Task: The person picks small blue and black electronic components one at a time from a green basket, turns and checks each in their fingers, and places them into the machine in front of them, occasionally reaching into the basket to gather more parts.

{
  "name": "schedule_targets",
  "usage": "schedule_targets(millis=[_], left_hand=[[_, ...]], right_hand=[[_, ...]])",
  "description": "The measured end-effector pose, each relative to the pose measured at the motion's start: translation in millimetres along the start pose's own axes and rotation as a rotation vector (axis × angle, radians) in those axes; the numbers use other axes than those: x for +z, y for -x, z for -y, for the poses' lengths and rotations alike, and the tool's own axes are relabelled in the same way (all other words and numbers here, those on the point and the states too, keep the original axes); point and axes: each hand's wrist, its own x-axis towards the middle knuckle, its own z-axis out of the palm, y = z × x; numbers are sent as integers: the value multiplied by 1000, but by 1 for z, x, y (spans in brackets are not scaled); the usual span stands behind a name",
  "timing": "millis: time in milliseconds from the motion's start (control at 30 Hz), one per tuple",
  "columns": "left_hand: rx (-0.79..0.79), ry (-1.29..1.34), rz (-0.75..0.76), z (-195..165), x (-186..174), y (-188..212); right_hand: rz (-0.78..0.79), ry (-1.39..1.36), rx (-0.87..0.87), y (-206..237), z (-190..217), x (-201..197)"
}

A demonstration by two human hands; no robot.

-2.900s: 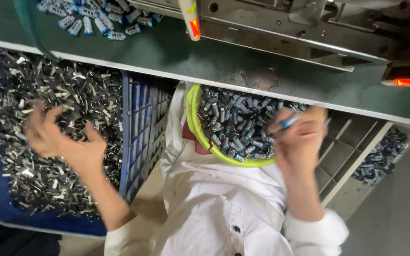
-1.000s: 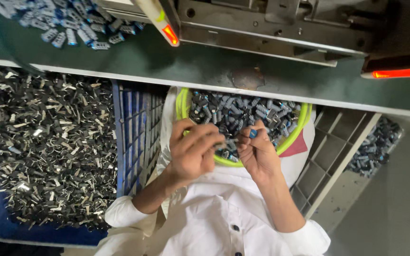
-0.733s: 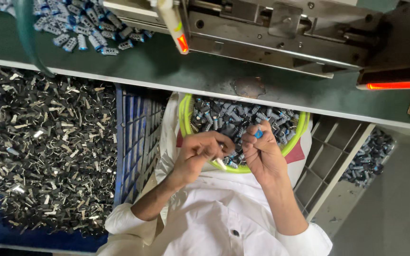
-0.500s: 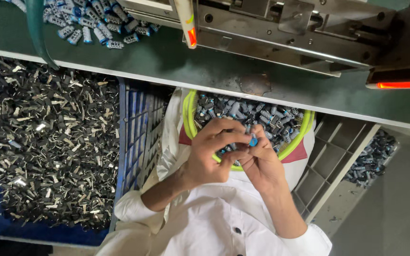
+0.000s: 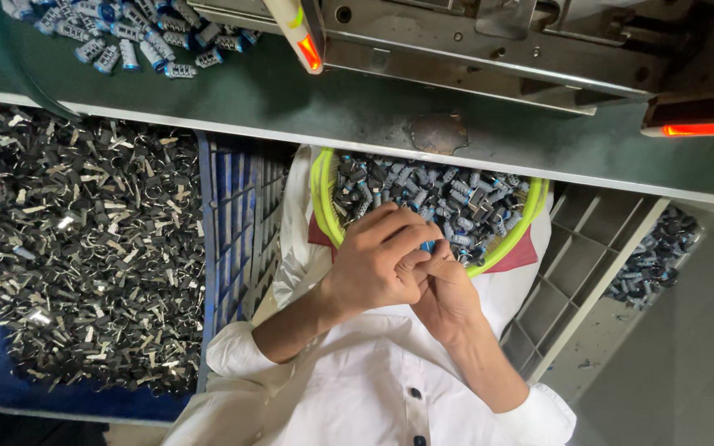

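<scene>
Part (image 5: 429,245), small and blue-tipped, sits pinched between your left hand (image 5: 376,266) and right hand (image 5: 445,293), fingers closed on it together, just over the bowl (image 5: 321,198) in your lap so spares stay within reach.

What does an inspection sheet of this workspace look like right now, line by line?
Surface: dark green workbench top, worn patch near its edge.
Job's things: small blue part pinched between both hands; yellow-green rimmed bowl of small grey-blue parts on the lap.
Clutter: blue plastic crate heaped with small metal clips; finished blue-grey pieces on the bench.
Grippers: left hand and right hand together over the bowl.
Cables: nothing seen.
Surroundings: grey metal machine with orange lights; grey divided tray.
</scene>
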Motion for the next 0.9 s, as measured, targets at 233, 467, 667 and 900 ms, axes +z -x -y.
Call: schedule_targets(millis=[233,467,667,900], left_hand=[[-44,2,-3,-1,7,2],[-15,233,23,8,2,4],[73,229,-23,18,6,10],[-76,399,-159,16,17,15]], right_hand=[[102,-49,-35,-2,3,-4],[163,179,-310,-5,6,-15],[236,188,-425,-2,4,-19],[142,-24,-149,-1,3,-15]])
